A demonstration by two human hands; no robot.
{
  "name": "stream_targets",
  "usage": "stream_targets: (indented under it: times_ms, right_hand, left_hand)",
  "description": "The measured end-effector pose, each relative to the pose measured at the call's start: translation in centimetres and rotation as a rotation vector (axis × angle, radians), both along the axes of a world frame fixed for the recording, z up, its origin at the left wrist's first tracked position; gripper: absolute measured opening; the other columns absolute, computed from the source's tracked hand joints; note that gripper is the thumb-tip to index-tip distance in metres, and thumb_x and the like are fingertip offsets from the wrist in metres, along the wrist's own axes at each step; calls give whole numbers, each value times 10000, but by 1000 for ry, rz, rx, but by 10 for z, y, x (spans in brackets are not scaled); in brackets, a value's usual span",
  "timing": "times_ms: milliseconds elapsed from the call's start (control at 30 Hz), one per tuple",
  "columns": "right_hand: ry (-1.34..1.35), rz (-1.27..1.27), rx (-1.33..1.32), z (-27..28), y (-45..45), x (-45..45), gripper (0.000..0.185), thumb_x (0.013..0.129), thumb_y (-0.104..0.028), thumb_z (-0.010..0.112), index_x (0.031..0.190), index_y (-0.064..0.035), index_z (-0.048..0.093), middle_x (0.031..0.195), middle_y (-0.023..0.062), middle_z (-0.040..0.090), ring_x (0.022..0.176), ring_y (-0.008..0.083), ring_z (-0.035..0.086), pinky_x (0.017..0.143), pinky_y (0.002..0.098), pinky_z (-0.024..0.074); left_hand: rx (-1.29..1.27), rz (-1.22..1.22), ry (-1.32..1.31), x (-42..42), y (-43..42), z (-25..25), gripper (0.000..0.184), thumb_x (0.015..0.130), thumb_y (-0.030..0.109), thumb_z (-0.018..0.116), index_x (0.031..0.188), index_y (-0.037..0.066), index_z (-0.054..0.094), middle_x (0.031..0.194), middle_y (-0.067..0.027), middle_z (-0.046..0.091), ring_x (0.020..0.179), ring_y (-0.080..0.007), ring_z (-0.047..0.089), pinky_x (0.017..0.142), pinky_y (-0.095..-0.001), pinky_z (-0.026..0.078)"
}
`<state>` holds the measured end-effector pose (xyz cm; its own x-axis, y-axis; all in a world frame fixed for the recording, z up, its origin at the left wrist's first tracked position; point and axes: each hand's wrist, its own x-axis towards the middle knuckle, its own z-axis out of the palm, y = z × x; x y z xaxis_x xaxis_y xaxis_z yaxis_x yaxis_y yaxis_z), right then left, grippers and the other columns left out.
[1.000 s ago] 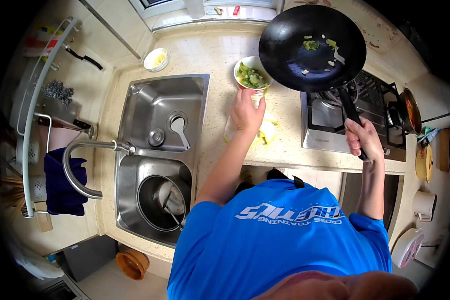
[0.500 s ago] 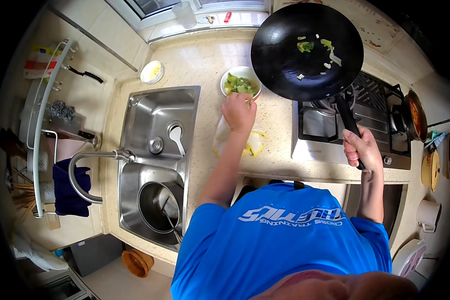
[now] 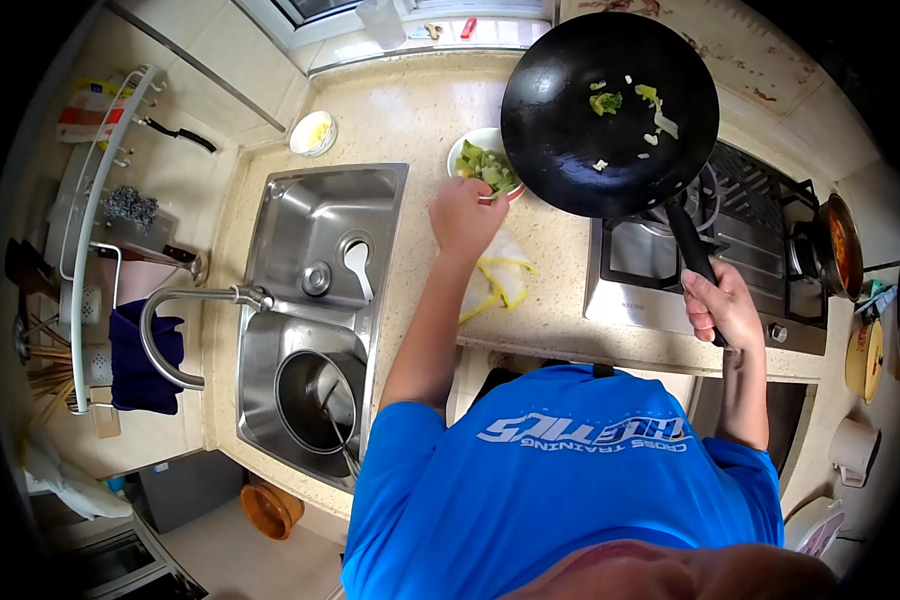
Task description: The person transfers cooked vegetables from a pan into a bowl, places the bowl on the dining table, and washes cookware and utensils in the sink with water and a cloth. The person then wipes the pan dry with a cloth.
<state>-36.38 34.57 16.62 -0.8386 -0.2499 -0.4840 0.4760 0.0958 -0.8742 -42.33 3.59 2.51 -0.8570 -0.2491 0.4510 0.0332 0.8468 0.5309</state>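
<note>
My right hand [image 3: 722,302] is wrapped round the handle of a black frying pan [image 3: 560,120], holding it up over the counter beside the stove. Pieces of green leaf and small white bits [image 3: 658,112] cling to the pan's inner surface. My left hand [image 3: 465,222] is at the near rim of a white bowl [image 3: 454,158], its fingers drawn together. What those fingers pinch, if anything, is too small to tell. Cooked leafy greens [image 3: 483,168] fill the bowl, and the pan's edge hides its right side. A white cloth with yellow trim [image 3: 505,272] lies near my left forearm.
Left of me is a double sink [image 3: 402,200] with a white spoon [image 3: 357,270] and a pot [image 3: 288,400] in it. The faucet [image 3: 160,375] arches over it. A small white bowl [image 3: 302,148] stands behind. At right is a gas stove [image 3: 620,300] with another pan [image 3: 828,245].
My left hand has shifted slightly left along the bowl's rim. The frying pan has come a little nearer the bowl and overlaps its right edge. The whole view has shifted slightly.
</note>
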Motion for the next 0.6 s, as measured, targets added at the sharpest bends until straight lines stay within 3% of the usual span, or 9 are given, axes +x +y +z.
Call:
stream_targets:
  times_ms: [300,433,600]
  right_hand:
    - [0,9,13,-1,-3,2,231,838,-145,554,687,-42,412,492,-11,399,339,42,335,276,196,250]
    - [11,9,46,-1,-5,4,235,837,-157,553,691,-61,396,496,-19,385,340,31,317,275,188,235]
    - [22,32,59,-1,-8,5,245,838,-173,554,697,-77,379,499,-26,372,341,21,299,273,181,223]
  left_hand:
    - [-247,38,43,-3,7,-9,108,582,168,661,651,132,588,701,-39,549,717,-236,542,595,-375,384]
    - [-225,-1,-59,-14,-7,0,110,581,151,654,669,131,592,714,-38,552,730,-234,539,594,-376,390]
    - [-210,-184,84,-32,-28,16,167,671,111,626,836,87,625,761,-55,577,748,-230,550,644,-370,409]
